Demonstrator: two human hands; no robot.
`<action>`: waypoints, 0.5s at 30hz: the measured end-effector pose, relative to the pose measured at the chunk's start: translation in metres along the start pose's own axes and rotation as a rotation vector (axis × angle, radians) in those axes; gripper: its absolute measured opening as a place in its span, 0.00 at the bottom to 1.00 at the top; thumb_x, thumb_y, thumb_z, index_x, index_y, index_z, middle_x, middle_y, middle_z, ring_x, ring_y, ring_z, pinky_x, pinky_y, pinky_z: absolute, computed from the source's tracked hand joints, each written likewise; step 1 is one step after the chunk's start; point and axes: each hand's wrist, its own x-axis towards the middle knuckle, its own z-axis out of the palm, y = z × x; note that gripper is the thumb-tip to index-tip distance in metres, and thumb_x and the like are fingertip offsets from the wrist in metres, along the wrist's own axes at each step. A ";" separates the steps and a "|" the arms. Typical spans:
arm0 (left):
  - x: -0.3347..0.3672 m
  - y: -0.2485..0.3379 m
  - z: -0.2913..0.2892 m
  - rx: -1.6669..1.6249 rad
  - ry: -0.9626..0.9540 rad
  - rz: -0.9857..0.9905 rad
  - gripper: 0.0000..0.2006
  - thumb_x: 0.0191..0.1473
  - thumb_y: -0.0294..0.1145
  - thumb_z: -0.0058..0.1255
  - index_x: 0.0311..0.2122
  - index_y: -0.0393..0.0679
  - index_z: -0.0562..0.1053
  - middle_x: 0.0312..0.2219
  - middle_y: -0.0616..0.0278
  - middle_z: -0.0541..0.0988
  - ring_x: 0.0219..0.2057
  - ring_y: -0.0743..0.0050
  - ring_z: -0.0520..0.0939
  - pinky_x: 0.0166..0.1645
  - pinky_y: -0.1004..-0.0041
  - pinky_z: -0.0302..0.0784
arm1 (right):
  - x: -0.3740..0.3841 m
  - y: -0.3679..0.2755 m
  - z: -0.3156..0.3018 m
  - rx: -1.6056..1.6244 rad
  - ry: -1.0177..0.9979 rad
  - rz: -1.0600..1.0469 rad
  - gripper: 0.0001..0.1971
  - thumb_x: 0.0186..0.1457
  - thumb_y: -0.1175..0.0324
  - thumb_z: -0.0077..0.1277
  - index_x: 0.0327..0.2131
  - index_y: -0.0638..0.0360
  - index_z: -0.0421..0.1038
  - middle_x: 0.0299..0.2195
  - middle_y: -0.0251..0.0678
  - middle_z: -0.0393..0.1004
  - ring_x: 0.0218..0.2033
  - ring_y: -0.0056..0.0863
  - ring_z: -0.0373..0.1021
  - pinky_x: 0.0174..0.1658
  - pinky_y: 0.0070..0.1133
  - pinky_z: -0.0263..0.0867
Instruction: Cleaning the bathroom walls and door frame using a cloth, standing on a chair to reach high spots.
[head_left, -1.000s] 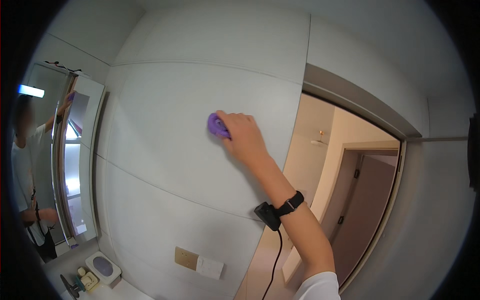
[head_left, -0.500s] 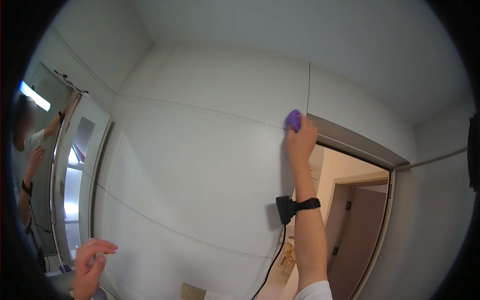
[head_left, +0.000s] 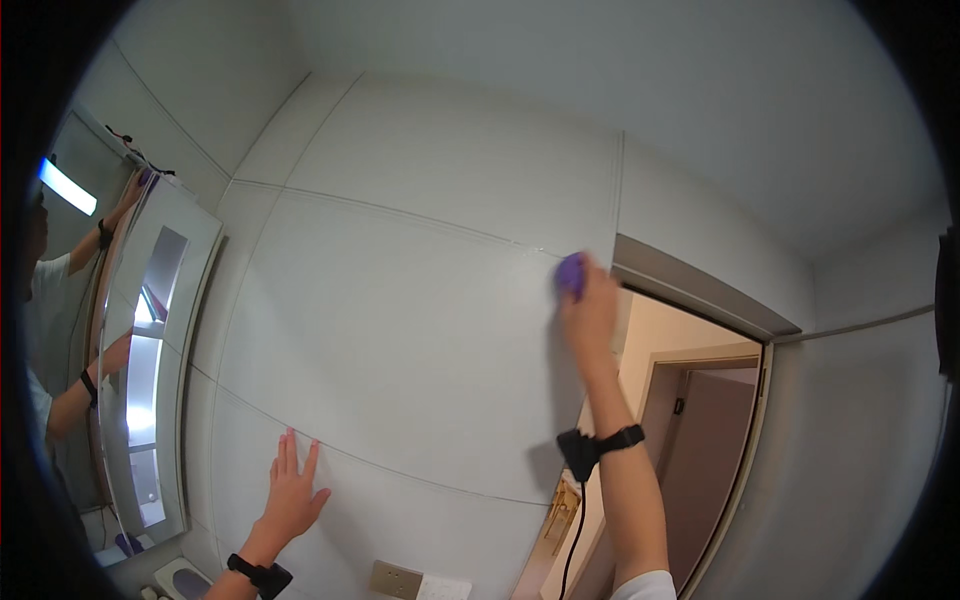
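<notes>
Up beside the top left corner of the doorway, my right hand point(head_left: 594, 310) grips a bunched purple cloth point(head_left: 570, 274) and holds it against the white tiled wall point(head_left: 420, 330). The cloth sits just under a horizontal tile joint; part of it is hidden behind my fingers. Lower and to the left, my left hand point(head_left: 288, 495) is open, its outstretched fingers at the wall near a lower joint, with nothing in it. Each wrist wears a black strap with a small box; a black cable hangs from the right wrist's box point(head_left: 578, 455).
A mirrored cabinet point(head_left: 165, 380) juts from the left wall and reflects my arms. Below my left hand is a wall switch plate point(head_left: 396, 579) beside a white one. On the right, a doorway with a metal header point(head_left: 700, 285) opens towards a brown door point(head_left: 710, 450).
My right hand has moved the purple cloth slightly left and down along the wall. My left hand has risen to the right from the lower left, its curled fingers now straightened at the wall.
</notes>
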 end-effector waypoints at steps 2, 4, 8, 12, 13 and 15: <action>-0.007 -0.005 0.005 -0.008 0.008 -0.003 0.42 0.48 0.33 0.58 0.65 0.37 0.50 0.64 0.29 0.39 0.65 0.27 0.44 0.62 0.42 0.49 | 0.009 0.008 0.007 -0.098 0.087 0.037 0.26 0.44 0.80 0.49 0.52 0.63 0.64 0.42 0.50 0.69 0.43 0.49 0.64 0.47 0.39 0.61; -0.004 -0.002 0.010 0.040 0.038 0.074 0.43 0.46 0.32 0.59 0.65 0.38 0.49 0.64 0.29 0.38 0.65 0.27 0.43 0.63 0.43 0.48 | 0.009 0.003 0.011 -0.110 0.179 0.261 0.26 0.45 0.79 0.48 0.52 0.64 0.64 0.45 0.51 0.67 0.45 0.50 0.63 0.49 0.39 0.60; -0.010 -0.006 0.017 0.016 0.026 0.049 0.44 0.45 0.29 0.60 0.65 0.39 0.50 0.64 0.31 0.38 0.65 0.29 0.44 0.64 0.44 0.48 | -0.018 -0.098 0.070 0.142 -0.061 -0.101 0.25 0.45 0.82 0.44 0.51 0.67 0.64 0.44 0.52 0.67 0.46 0.51 0.63 0.51 0.39 0.59; -0.026 -0.013 0.016 0.001 0.004 0.020 0.43 0.44 0.26 0.59 0.65 0.42 0.50 0.65 0.35 0.39 0.66 0.32 0.45 0.64 0.46 0.49 | -0.103 -0.212 0.089 0.421 -0.447 -0.485 0.22 0.47 0.78 0.45 0.50 0.64 0.65 0.42 0.49 0.69 0.46 0.47 0.65 0.54 0.36 0.60; -0.026 -0.013 0.017 -0.027 -0.013 0.044 0.43 0.44 0.25 0.58 0.65 0.43 0.51 0.65 0.36 0.39 0.66 0.33 0.45 0.64 0.47 0.49 | -0.124 -0.223 0.089 0.395 -0.501 -0.631 0.20 0.49 0.75 0.46 0.48 0.63 0.65 0.42 0.48 0.69 0.46 0.46 0.66 0.54 0.35 0.60; -0.030 -0.025 0.012 -0.030 -0.037 0.062 0.43 0.44 0.25 0.58 0.65 0.43 0.51 0.65 0.36 0.39 0.66 0.33 0.45 0.64 0.47 0.51 | -0.134 -0.236 0.084 0.437 -0.583 -0.668 0.18 0.49 0.74 0.46 0.46 0.61 0.67 0.42 0.47 0.70 0.46 0.45 0.66 0.54 0.35 0.60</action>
